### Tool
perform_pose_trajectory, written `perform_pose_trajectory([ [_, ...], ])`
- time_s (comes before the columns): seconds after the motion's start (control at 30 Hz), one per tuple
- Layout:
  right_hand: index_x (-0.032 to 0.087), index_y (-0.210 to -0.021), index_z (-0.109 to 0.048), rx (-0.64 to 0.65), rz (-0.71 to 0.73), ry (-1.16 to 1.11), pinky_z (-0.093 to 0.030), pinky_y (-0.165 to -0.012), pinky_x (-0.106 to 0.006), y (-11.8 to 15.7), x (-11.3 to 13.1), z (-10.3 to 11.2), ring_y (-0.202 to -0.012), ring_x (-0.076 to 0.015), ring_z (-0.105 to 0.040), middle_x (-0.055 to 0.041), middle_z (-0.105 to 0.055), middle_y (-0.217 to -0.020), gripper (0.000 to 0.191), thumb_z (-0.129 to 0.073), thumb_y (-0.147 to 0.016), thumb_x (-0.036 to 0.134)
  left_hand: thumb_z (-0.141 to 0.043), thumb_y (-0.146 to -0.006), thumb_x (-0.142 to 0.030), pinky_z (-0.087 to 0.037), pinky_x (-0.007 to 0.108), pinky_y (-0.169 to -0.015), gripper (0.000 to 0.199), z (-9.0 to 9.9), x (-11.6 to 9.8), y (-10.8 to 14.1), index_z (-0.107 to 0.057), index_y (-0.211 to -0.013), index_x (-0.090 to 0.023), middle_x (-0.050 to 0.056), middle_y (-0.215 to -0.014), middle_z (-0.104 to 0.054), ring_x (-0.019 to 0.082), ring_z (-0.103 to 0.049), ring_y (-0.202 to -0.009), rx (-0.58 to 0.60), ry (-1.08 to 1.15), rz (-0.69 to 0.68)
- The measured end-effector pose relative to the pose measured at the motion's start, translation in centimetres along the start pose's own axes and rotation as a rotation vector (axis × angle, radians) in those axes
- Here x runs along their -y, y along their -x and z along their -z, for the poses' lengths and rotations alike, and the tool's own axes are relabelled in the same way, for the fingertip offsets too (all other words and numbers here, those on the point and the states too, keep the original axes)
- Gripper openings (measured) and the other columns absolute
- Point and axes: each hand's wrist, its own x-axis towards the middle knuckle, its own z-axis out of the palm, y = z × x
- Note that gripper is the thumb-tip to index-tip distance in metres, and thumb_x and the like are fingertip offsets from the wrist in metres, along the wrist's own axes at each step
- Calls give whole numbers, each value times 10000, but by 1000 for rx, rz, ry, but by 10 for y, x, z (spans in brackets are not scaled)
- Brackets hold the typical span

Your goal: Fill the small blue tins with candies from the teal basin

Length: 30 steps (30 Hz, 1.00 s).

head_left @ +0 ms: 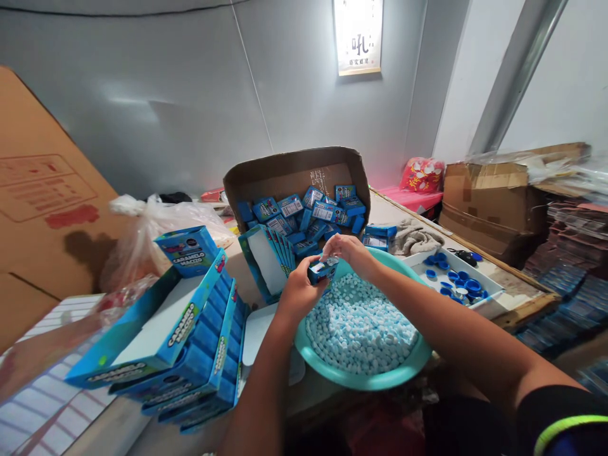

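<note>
Above the near-left part of a turquoise basin (375,382), my left hand (300,288) is wrapped round a small blue candy box (322,271), its top end showing pale. My right hand (350,253) is right at that end, fingers drawn together over it. Whitish bits show under the fingertips; whether they are candies or a box flap is unclear. The basin holds a heap of small pale blue and white candies (361,323). Behind my hands, a cardboard carton (294,166) lies tipped toward me with many similar blue boxes (325,212) inside.
Stacked blue display trays (190,342) stand at the left, with more trays (268,253) leaning by the carton. A white tray (489,294) at the right holds blue caps (472,285). A grey cloth (415,237) lies behind it. Brown cartons (489,202) stand farther right.
</note>
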Motion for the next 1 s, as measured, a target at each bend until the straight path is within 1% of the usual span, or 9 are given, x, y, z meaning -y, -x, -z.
perform_pose_trajectory([
  [0.1, 159, -734, -670, 27, 16, 15, -463, -764, -308, 0, -3, 1, -740, -188, -644, -61, -681, -695, 609, -573, -833, 753, -718, -780, -262, -532, 328, -881, 521, -1, 2, 0, -613, -1287, -212, 44, -1123, -739, 230, -698, -1011, -11, -11, 12],
  [0.2, 171, -679, -640, 35, -3, -84, -488, -721, -329, -1, 1, 1, -651, -188, -629, -51, -653, -633, 631, -581, -808, 785, -718, -775, -273, -539, 322, -838, 534, -2, 4, -1, -610, -1295, -219, 39, -1085, -743, 227, -706, -969, -20, -17, 38],
  [0.3, 192, -682, -602, 38, -21, -206, -507, -686, -340, -1, 6, 2, -588, -176, -603, -24, -632, -617, 588, -598, -811, 766, -729, -764, -279, -544, 329, -838, 558, -3, 5, -1, -603, -1304, -214, 44, -1072, -745, 233, -712, -964, -24, -3, 60],
  [0.43, 205, -739, -598, -72, -7, -249, -521, -723, -335, -2, 8, 4, -656, -164, -613, -4, -644, -698, 517, -613, -821, 715, -735, -766, -295, -548, 347, -860, 562, -2, 5, -1, -602, -1306, -214, 55, -1093, -743, 247, -711, -987, -39, -19, 68],
  [0.5, 202, -759, -619, -152, 14, -141, -507, -754, -325, -3, 4, 5, -723, -168, -630, -8, -654, -733, 461, -614, -835, 657, -736, -766, -287, -549, 352, -863, 565, -1, 4, -1, -600, -1309, -214, 57, -1098, -742, 248, -712, -983, -48, -30, 64],
  [0.57, 193, -790, -655, -184, 45, 67, -482, -763, -314, -4, -2, 6, -764, -172, -631, -17, -664, -753, 379, -615, -851, 565, -738, -764, -273, -546, 357, -889, 567, -1, 3, -1, -600, -1311, -212, 62, -1120, -740, 250, -710, -1010, -54, -29, 59],
  [0.73, 178, -844, -739, -107, 160, 627, -447, -740, -292, -3, -14, 5, -841, -173, -612, -42, -667, -863, 148, -663, -843, 305, -746, -761, -266, -550, 364, -892, 571, -1, 0, -2, -606, -1312, -205, 75, -1112, -746, 263, -712, -1024, -80, -40, 93],
  [0.83, 172, -806, -756, -54, 189, 780, -461, -739, -285, -2, -16, 5, -828, -161, -619, -50, -665, -872, 117, -674, -864, 232, -740, -758, -252, -549, 383, -904, 572, -1, 0, -3, -608, -1312, -203, 83, -1113, -746, 269, -712, -1018, -102, -58, 113],
  [1.0, 172, -776, -758, -18, 237, 878, -475, -727, -282, -2, -13, 4, -788, -152, -613, -43, -664, -838, 126, -705, -879, 222, -742, -765, -273, -545, 399, -926, 568, -2, 2, -3, -609, -1314, -205, 92, -1140, -741, 277, -705, -1042, -128, -79, 123],
])
